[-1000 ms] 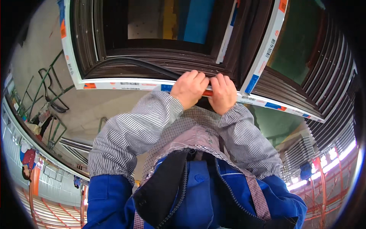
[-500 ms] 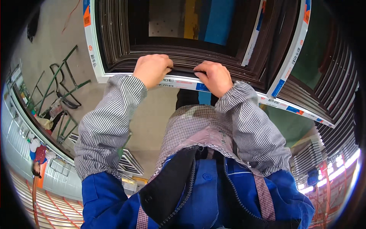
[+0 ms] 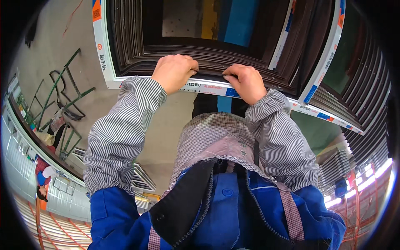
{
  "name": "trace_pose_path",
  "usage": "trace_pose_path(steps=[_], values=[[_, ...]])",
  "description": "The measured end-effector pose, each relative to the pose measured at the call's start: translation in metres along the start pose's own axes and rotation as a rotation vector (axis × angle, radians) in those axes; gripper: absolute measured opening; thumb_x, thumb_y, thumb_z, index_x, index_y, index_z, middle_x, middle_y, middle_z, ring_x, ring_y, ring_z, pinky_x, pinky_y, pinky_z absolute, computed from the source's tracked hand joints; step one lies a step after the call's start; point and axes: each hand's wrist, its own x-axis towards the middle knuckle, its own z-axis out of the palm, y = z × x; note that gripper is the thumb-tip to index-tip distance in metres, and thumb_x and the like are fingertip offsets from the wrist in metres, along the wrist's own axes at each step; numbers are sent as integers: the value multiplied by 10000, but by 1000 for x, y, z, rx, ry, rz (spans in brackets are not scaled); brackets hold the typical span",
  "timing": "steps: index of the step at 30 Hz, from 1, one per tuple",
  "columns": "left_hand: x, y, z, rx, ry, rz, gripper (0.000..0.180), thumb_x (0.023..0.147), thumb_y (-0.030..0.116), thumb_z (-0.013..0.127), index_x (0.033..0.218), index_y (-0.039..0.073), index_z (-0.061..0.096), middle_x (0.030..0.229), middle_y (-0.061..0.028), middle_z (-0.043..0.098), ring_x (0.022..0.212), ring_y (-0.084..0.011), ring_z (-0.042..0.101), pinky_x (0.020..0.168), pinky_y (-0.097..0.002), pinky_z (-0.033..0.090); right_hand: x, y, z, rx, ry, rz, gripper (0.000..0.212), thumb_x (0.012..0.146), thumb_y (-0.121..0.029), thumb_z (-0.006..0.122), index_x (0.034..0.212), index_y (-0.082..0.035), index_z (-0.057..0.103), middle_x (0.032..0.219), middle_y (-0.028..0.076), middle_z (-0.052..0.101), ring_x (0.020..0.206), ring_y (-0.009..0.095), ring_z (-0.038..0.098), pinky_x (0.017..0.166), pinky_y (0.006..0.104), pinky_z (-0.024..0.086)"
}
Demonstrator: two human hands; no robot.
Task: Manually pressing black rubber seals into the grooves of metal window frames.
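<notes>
A rectangular frame with white film-covered outer edges [image 3: 102, 58] and dark inner profiles lies in front of me. Along the inside of its near side runs a thin black strip, apparently a rubber seal [image 3: 211, 77]. My left hand [image 3: 176, 73] is closed on this strip, thumb and fingers pressed together at the near bar. To its right, my right hand [image 3: 247, 84] pinches the same strip between thumb and forefinger. A short stretch of strip shows between the two hands. Further left, a loose length of it [image 3: 135, 66] bows away from the white edge. My fingertips are partly hidden.
More dark frames are stacked beneath this one, and others [image 3: 354, 91] lie at the right. Green metal stands [image 3: 66, 89] are on the floor at the left. A person [image 3: 43, 177] is far off at the left, near a long table edge [image 3: 41, 143].
Both hands have moved a little to the right along the near bar, still closed on the strip. The frame appears slightly shifted in view.
</notes>
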Motion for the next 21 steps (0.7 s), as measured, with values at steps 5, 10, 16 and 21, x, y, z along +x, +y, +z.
trace_pose_path(steps=[5,10,16,21], values=[[0,-3,2,-17,10,30,161,905,186,607,959,94,728,994,-50,715,928,-249,680,831,-393,535,1,0,-4,22,-39,36,166,858,-125,672,974,-14,715,902,140,703,832,277,687,759,359,547],[-16,8,12,56,150,209,380,743,299,759,983,28,642,977,-99,598,991,-275,582,871,-401,465,-14,-18,14,-169,15,-181,489,745,-242,754,1132,9,590,1078,131,589,1014,330,593,843,394,487],[-16,14,34,83,282,258,480,573,185,847,968,65,602,962,-61,560,974,-244,567,891,-377,444,-5,-29,54,-406,214,-229,418,608,-80,724,989,-32,558,965,93,531,925,274,560,808,378,459],[-13,10,31,104,230,311,478,567,171,845,964,71,598,975,-53,567,981,-226,566,896,-369,448,-6,-25,45,-325,140,-281,444,606,-69,726,1022,-39,575,974,89,549,935,265,565,812,373,462]])
